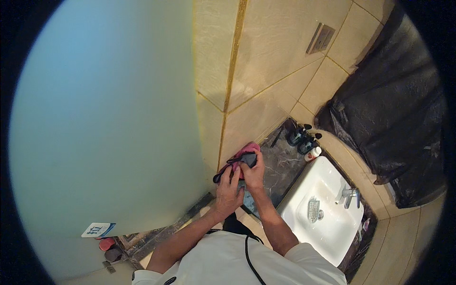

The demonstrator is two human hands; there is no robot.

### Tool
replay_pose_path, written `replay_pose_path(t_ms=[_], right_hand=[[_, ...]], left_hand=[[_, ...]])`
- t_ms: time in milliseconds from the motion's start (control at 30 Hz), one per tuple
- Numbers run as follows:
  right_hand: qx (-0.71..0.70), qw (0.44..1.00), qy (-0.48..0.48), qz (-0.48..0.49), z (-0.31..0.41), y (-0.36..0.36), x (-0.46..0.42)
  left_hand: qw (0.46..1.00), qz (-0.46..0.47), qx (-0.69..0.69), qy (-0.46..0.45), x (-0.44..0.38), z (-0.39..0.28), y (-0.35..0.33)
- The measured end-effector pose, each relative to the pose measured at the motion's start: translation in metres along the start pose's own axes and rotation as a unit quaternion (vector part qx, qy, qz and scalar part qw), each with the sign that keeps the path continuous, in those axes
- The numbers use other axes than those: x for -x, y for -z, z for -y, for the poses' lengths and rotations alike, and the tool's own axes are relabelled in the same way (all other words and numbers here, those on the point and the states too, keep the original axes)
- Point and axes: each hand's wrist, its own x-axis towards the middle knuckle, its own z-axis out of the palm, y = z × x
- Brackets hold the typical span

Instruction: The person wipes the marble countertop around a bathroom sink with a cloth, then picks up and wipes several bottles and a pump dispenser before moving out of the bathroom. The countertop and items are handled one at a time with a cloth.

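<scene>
Over the near left end of the dark marble counter (281, 160), both hands meet at a bundle of pink cloth (252, 146) and a dark grey item (248, 160) with black straps. My right hand (254, 174) grips the grey item from its right side, thumb across it. The fingers of my left hand (228, 194) rest spread on the lower part of the bundle, by a black strap end (216, 178). Whether they grip it is hard to see. What the grey item is, I cannot tell.
A white washbasin (302, 203) with a chrome faucet (351, 196) lies to the right. Two dark pump bottles (301, 137) and a small white bottle (313, 154) stand behind it. A frosted glass panel (107, 124) fills the left. Black sheeting (388, 107) hangs at upper right.
</scene>
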Motion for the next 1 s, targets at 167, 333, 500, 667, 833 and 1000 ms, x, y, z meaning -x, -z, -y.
replay_pose_path(t_ms=[167, 333, 500, 667, 833, 1000], right_hand=[[0.024, 0.998, 0.058, -0.003, -0.016, 0.027, -0.065], [-0.058, 0.998, -0.021, -0.008, -0.039, 0.033, -0.103], [-0.088, 0.995, -0.03, 0.041, -0.047, 0.03, -0.081], [-0.168, 0.982, -0.056, 0.071, -0.012, 0.001, -0.009], [-0.112, 0.99, 0.016, 0.079, 0.031, -0.016, 0.041], [-0.149, 0.987, 0.033, 0.049, 0.084, -0.03, 0.063]], left_hand=[[0.999, 0.019, -0.033, -0.017, -0.053, -0.012, -0.024], [0.997, 0.042, -0.06, -0.029, -0.068, -0.007, -0.051], [0.995, 0.067, -0.067, -0.014, -0.044, 0.008, -0.049], [0.997, 0.018, -0.063, -0.029, -0.002, 0.02, -0.018], [0.995, -0.063, -0.043, -0.06, 0.026, 0.02, 0.023], [0.99, -0.121, 0.01, -0.075, 0.007, 0.008, 0.063]])
